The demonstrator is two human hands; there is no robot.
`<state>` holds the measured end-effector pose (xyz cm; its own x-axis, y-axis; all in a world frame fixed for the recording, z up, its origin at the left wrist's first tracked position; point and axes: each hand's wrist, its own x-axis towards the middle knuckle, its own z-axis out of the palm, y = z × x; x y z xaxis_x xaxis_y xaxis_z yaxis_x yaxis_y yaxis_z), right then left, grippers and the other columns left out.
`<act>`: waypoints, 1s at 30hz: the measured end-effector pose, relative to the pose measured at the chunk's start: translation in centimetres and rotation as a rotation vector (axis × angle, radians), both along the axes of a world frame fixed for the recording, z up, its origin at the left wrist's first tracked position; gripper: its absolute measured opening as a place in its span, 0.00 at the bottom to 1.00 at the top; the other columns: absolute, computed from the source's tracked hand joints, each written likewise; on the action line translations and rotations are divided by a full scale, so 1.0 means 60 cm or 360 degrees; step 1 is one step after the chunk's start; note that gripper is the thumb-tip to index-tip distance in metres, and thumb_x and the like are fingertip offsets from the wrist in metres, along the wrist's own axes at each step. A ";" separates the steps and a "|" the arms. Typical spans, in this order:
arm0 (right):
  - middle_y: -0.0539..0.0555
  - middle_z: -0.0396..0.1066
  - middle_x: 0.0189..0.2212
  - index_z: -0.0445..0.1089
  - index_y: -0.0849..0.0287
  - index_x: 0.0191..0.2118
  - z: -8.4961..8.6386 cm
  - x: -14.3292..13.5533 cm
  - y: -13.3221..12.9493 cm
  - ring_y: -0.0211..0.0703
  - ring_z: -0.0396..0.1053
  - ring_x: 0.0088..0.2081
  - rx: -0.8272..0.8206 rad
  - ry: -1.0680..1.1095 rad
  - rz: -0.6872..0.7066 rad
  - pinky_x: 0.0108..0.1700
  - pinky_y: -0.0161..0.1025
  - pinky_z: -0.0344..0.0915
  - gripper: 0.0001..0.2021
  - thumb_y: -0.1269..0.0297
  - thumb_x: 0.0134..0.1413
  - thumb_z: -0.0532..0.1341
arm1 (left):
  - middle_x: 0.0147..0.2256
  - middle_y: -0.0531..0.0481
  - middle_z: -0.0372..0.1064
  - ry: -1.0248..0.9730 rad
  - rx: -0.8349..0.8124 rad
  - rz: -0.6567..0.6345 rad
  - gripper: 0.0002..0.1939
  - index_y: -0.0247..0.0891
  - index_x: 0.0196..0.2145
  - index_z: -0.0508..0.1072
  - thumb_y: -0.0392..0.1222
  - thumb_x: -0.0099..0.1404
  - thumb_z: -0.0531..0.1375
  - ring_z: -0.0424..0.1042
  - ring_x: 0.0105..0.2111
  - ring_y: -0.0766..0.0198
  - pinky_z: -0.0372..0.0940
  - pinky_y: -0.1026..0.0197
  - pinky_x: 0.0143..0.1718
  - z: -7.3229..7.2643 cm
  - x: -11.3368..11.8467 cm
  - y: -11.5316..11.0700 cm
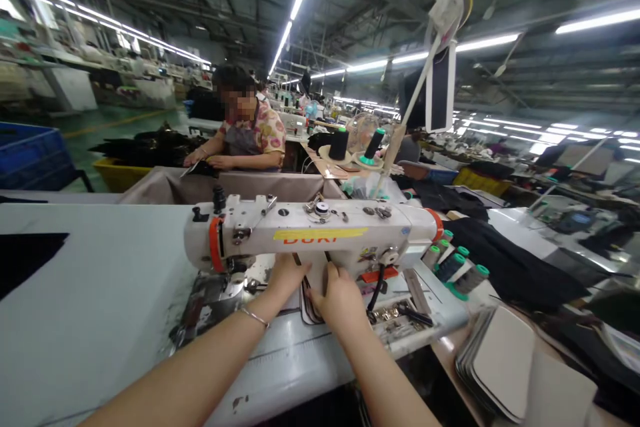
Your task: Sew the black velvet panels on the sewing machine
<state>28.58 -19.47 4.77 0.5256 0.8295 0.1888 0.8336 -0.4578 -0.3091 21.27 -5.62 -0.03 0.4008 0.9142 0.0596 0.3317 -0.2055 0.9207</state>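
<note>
A small stack of flat light-grey panels with dark edges [316, 270] stands tilted under the arm of a white sewing machine [265, 221]. My left hand [287, 278], with a bracelet at the wrist, grips the stack's left edge, its fingertips partly hidden behind the machine arm and the panels. At the lower right edge, my right hand [343, 297] is closed on the same stack, thumb on the near side. To the left of my hands is the needle and presser-foot area [235, 287].
Metal parts lie in a tray [400, 317] at the machine's right. Thread spools [457, 267] stand beyond it. A pile of rounded grey panels [500, 360] sits at the lower right. Black fabric [510, 273] covers the right side. Across the table, a person [250, 127] handles dark material.
</note>
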 end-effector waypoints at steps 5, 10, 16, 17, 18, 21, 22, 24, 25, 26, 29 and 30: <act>0.64 0.71 0.45 0.65 0.62 0.58 -0.003 0.002 -0.020 0.60 0.66 0.50 0.0099 -0.0107 0.0043 0.53 0.52 0.61 0.28 0.52 0.55 0.63 | 0.25 0.54 0.67 0.0070 -0.0150 -0.0043 0.13 0.34 0.25 0.69 0.42 0.64 0.63 0.70 0.29 0.64 0.66 0.58 0.37 -0.003 -0.007 0.005; 0.63 0.69 0.50 0.64 0.63 0.59 0.011 0.008 -0.047 0.57 0.64 0.53 0.0258 -0.0095 0.0105 0.56 0.51 0.58 0.25 0.53 0.62 0.56 | 0.23 0.54 0.65 -0.0217 -0.0430 -0.0092 0.10 0.34 0.32 0.66 0.40 0.70 0.53 0.68 0.22 0.68 0.66 0.63 0.27 0.028 -0.017 -0.027; 0.53 0.71 0.36 0.64 0.57 0.61 -0.014 -0.036 -0.107 0.43 0.68 0.31 0.0307 0.1116 0.0227 0.35 0.39 0.66 0.27 0.50 0.59 0.58 | 0.22 0.57 0.64 -0.0478 -0.0724 -0.0304 0.11 0.39 0.37 0.60 0.46 0.63 0.58 0.66 0.17 0.67 0.62 0.66 0.19 0.042 -0.153 -0.132; 0.51 0.70 0.33 0.64 0.57 0.61 -0.027 -0.052 -0.114 0.42 0.68 0.30 0.0256 0.1311 0.0265 0.33 0.38 0.66 0.28 0.50 0.58 0.59 | 0.21 0.58 0.64 -0.0482 -0.0789 -0.0390 0.12 0.40 0.37 0.59 0.47 0.63 0.58 0.66 0.16 0.66 0.62 0.66 0.18 0.040 -0.189 -0.148; 0.51 0.69 0.32 0.65 0.56 0.61 -0.041 -0.070 -0.119 0.41 0.68 0.30 0.0212 0.1468 0.0312 0.33 0.37 0.66 0.29 0.50 0.57 0.60 | 0.21 0.58 0.64 -0.0417 -0.0826 -0.0464 0.11 0.41 0.37 0.59 0.48 0.63 0.57 0.65 0.15 0.66 0.62 0.66 0.17 0.038 -0.225 -0.159; 0.52 0.72 0.32 0.67 0.57 0.61 -0.073 -0.126 -0.113 0.43 0.71 0.33 0.0041 0.1654 0.0486 0.39 0.39 0.68 0.27 0.54 0.57 0.59 | 0.24 0.54 0.69 0.0151 -0.0439 -0.0471 0.08 0.40 0.35 0.63 0.47 0.67 0.55 0.68 0.19 0.63 0.65 0.63 0.21 0.035 -0.323 -0.156; 0.53 0.74 0.35 0.68 0.57 0.60 -0.077 -0.143 -0.106 0.45 0.72 0.36 -0.0005 0.1629 0.0548 0.42 0.40 0.68 0.26 0.56 0.57 0.59 | 0.28 0.51 0.72 0.0344 -0.0146 -0.0420 0.07 0.40 0.34 0.66 0.46 0.67 0.56 0.72 0.25 0.61 0.68 0.60 0.28 0.035 -0.348 -0.144; 0.56 0.76 0.44 0.68 0.58 0.59 -0.077 -0.170 -0.083 0.48 0.73 0.46 -0.0051 0.1511 0.0663 0.52 0.43 0.66 0.24 0.60 0.58 0.57 | 0.40 0.46 0.74 0.0576 0.0439 -0.0383 0.06 0.40 0.39 0.73 0.41 0.67 0.57 0.73 0.42 0.54 0.68 0.51 0.47 0.032 -0.380 -0.110; 0.56 0.74 0.49 0.68 0.58 0.59 -0.073 -0.179 -0.070 0.48 0.71 0.51 -0.0037 0.1441 0.0699 0.57 0.44 0.63 0.23 0.61 0.58 0.57 | 0.46 0.45 0.73 0.0627 0.0654 -0.0415 0.08 0.41 0.44 0.74 0.40 0.67 0.58 0.70 0.49 0.51 0.64 0.48 0.54 0.029 -0.388 -0.091; 0.56 0.72 0.53 0.68 0.58 0.59 -0.069 -0.185 -0.057 0.48 0.68 0.55 -0.0012 0.1381 0.0721 0.60 0.45 0.60 0.23 0.63 0.59 0.56 | 0.52 0.44 0.70 0.0660 0.0799 -0.0476 0.12 0.42 0.48 0.74 0.39 0.68 0.58 0.66 0.55 0.50 0.60 0.46 0.58 0.024 -0.392 -0.072; 0.56 0.70 0.55 0.68 0.59 0.59 -0.059 -0.193 -0.018 0.47 0.67 0.58 -0.0011 0.1239 0.0748 0.61 0.44 0.59 0.23 0.65 0.59 0.54 | 0.60 0.44 0.64 0.0740 0.0965 -0.0617 0.18 0.42 0.56 0.70 0.41 0.69 0.58 0.61 0.60 0.50 0.54 0.44 0.64 0.006 -0.391 -0.031; 0.56 0.71 0.55 0.68 0.60 0.59 -0.057 -0.194 -0.007 0.46 0.68 0.57 -0.0023 0.1204 0.0743 0.60 0.44 0.60 0.22 0.66 0.59 0.54 | 0.61 0.45 0.63 0.0752 0.0977 -0.0625 0.18 0.42 0.57 0.69 0.41 0.70 0.57 0.61 0.61 0.51 0.53 0.44 0.64 0.000 -0.389 -0.022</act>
<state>16.96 -19.86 1.36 0.1129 0.9901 -0.0839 0.5112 -0.1303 -0.8495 -2.08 -6.95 -0.01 0.7879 0.5651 0.2446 0.4522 -0.8006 0.3931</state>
